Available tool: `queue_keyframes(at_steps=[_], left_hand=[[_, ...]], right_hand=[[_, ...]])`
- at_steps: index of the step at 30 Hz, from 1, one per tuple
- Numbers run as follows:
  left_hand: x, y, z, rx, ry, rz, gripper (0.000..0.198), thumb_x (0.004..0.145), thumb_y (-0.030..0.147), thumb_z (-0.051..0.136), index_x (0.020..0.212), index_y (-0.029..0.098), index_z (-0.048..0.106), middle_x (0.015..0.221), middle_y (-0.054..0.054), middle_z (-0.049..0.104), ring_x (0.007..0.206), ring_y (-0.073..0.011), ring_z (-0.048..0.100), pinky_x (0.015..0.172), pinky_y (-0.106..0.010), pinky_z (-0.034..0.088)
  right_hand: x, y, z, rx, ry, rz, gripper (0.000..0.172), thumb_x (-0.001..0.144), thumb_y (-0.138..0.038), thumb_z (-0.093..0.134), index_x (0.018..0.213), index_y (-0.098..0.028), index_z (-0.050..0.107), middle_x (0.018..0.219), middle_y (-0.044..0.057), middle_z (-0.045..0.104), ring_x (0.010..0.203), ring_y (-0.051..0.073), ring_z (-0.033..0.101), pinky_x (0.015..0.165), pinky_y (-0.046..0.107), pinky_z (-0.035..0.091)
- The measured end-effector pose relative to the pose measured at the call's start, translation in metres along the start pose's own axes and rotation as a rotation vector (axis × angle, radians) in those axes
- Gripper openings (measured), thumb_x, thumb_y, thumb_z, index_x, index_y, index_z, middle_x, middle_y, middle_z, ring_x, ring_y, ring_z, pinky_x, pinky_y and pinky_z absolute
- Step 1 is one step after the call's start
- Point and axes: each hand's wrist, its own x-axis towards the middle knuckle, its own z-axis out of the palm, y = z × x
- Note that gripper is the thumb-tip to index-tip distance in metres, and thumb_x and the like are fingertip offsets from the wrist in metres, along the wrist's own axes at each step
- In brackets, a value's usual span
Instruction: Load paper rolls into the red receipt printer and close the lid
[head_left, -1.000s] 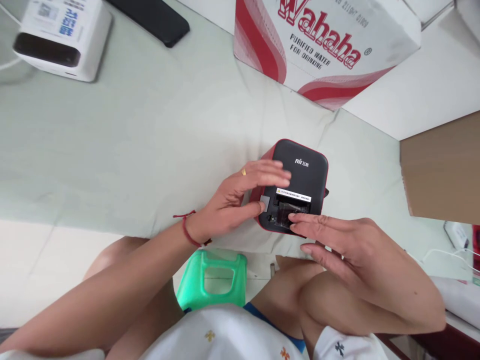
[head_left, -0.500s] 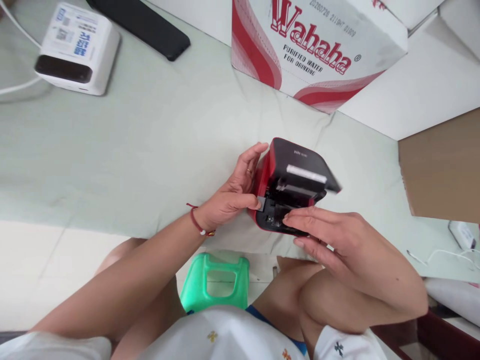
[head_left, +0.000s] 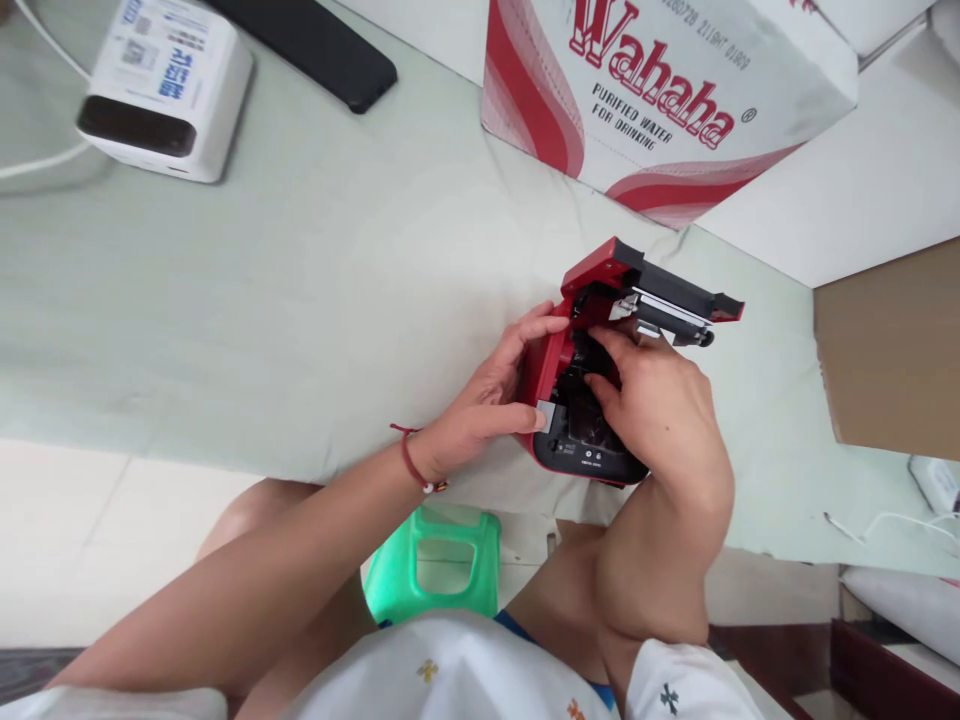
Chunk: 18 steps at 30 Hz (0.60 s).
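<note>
Pale green cloth lies over the surface (head_left: 322,290), with white panelling behind it and a tiled floor below. Near the person's edge stands one red-and-black device (head_left: 570,460), its single lid (head_left: 675,285) tipped up and leaning away. The left hand (head_left: 487,400) is partly curled and has hold of the device's left side, fingers against the red wall and thumb on one grey tab (head_left: 547,412). The right hand (head_left: 664,395) reaches into the opened cavity, thumb and forefinger moderately spread; whether they have hold of anything in that dark space cannot be told.

The step in hand looks like work inside the device with the lid up. The next move seems to call for a steady left hand, and for careful right fingertips that keep clear of the raised lid's parts.

Counted, besides the two hands: one printed carton (head_left: 637,110) at the back, one flat black object (head_left: 322,55), one white box (head_left: 169,85) with a label at far left, one brown cardboard panel (head_left: 892,350) at right, and, beneath the edge, one green stool (head_left: 391,580)
</note>
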Motion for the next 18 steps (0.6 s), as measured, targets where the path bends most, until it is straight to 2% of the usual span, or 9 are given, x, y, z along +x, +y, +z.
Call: queue_keyframes(at_steps=[3, 6, 8, 12, 15, 18], left_hand=[[0.003, 0.002, 0.0, -0.065, 0.028, -0.001, 0.083, 0.079, 0.045, 0.095, 0.158, 0.045, 0.07, 0.195, 0.004, 0.04, 0.184, -0.0453, 0.03, 0.152, -0.07, 0.025], [0.007, 0.001, -0.003, -0.143, 0.075, 0.011, 0.075, 0.077, 0.036, 0.086, 0.151, 0.041, 0.075, 0.184, 0.002, 0.057, 0.175, -0.0418, 0.045, 0.15, -0.07, 0.03], [0.009, 0.001, -0.007, -0.138, 0.103, 0.017, 0.07, 0.078, 0.032, 0.08, 0.147, 0.039, 0.076, 0.174, 0.0, 0.067, 0.168, -0.0394, 0.054, 0.146, -0.07, 0.038], [0.015, 0.004, -0.014, -0.078, 0.161, 0.019, 0.056, 0.082, 0.027, 0.072, 0.137, 0.035, 0.08, 0.159, -0.001, 0.077, 0.163, -0.036, 0.06, 0.142, -0.068, 0.044], [0.021, 0.01, -0.014, -0.098, 0.22, -0.009, 0.047, 0.079, 0.022, 0.072, 0.123, 0.031, 0.084, 0.145, -0.004, 0.082, 0.151, -0.0342, 0.069, 0.137, -0.063, 0.049], [0.03, 0.017, -0.007, -0.161, 0.344, -0.065, 0.042, 0.07, 0.015, 0.073, 0.109, 0.025, 0.087, 0.126, -0.006, 0.086, 0.134, -0.0305, 0.075, 0.128, -0.051, 0.055]], right_hand=[[0.003, -0.006, -0.005, -0.07, -0.07, 0.059, 0.043, 0.103, -0.02, 0.069, 0.143, -0.027, 0.082, 0.117, 0.014, 0.091, 0.092, 0.035, 0.085, 0.066, 0.041, 0.056], [0.006, -0.009, -0.008, -0.073, -0.125, 0.096, 0.037, 0.104, -0.021, 0.068, 0.138, -0.025, 0.082, 0.112, 0.015, 0.091, 0.095, 0.038, 0.086, 0.069, 0.042, 0.056], [0.007, -0.009, -0.009, -0.048, -0.125, 0.113, 0.036, 0.104, -0.022, 0.069, 0.138, -0.025, 0.081, 0.111, 0.015, 0.09, 0.097, 0.039, 0.086, 0.071, 0.043, 0.057], [0.004, -0.002, -0.008, 0.057, -0.096, 0.12, 0.035, 0.108, -0.022, 0.067, 0.141, -0.024, 0.08, 0.121, 0.015, 0.09, 0.103, 0.039, 0.085, 0.079, 0.045, 0.059], [0.0, 0.005, -0.007, 0.143, -0.117, 0.103, 0.036, 0.11, -0.022, 0.065, 0.142, -0.023, 0.081, 0.116, 0.013, 0.091, 0.1, 0.037, 0.085, 0.083, 0.045, 0.059], [-0.003, 0.005, -0.008, 0.143, -0.135, 0.101, 0.039, 0.11, -0.021, 0.065, 0.145, -0.025, 0.081, 0.116, 0.011, 0.091, 0.102, 0.035, 0.085, 0.084, 0.043, 0.058]])
